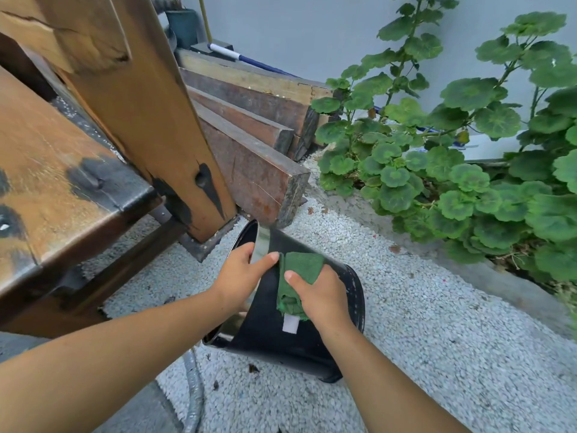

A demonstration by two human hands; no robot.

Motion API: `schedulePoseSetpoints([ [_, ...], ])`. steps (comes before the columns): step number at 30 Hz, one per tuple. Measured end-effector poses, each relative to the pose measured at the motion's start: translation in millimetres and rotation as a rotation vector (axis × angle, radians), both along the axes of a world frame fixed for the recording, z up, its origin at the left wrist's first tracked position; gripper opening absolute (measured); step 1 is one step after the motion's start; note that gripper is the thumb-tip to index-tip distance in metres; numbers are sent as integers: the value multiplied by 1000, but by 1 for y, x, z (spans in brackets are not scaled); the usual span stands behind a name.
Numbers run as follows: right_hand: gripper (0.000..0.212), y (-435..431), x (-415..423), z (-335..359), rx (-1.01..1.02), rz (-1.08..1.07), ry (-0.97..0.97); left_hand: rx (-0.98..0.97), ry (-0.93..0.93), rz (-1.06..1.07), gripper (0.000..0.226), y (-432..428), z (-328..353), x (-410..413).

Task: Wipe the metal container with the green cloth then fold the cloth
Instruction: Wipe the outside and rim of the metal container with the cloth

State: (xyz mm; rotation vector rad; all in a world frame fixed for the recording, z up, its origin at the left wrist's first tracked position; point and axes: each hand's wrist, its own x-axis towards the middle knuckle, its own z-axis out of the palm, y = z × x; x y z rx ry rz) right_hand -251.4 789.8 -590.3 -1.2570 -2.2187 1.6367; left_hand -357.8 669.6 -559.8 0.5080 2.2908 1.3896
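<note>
Gravel (437, 323) – wooden post (150, 114), plants (468, 170) beside black container (312, 332)

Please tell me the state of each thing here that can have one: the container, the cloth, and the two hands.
metal container: tipped on its side on the gravel, open end toward the bench, not upright.
green cloth: bunched, not folded, pressed on the container's outer wall.
left hand: gripping the container's rim, thumb outside.
right hand: closed on the cloth.
white label: hanging from the cloth's lower edge.
</note>
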Motion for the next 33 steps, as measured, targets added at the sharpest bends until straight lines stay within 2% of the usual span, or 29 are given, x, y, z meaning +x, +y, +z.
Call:
schedulePoseSetpoints([
  [6,37,19,11,-23,85,-35,-104,-69,-8,31,48,-20,-5,-16],
  [10,37,37,28,-36,162,-56,-201,-60,-88,21,43,-29,-9,-25],
  [14,38,53,43,-45,233,-62,-266,-45,-262,14,29,-27,-5,-32],
  [18,39,58,50,-48,277,-50,-291,-218,-351,-44,35,-12,5,-45],
  [20,39,58,53,-47,297,-41,-289,-234,-362,22,52,0,4,-46],
  [22,39,59,54,-47,315,-22,-272,-241,-253,73,55,9,3,-44],
  [24,37,64,54,-43,296,-16,-244,-233,-153,74,69,14,5,-42],
  [27,33,70,52,-33,144,-100,-119,-194,-48,51,41,11,9,-37],
  [30,27,70,46,-18,-7,-190,55,-184,69,-50,44,5,11,-25],
  [33,25,59,36,-1,-62,-198,174,-104,174,-117,43,0,17,-14],
])
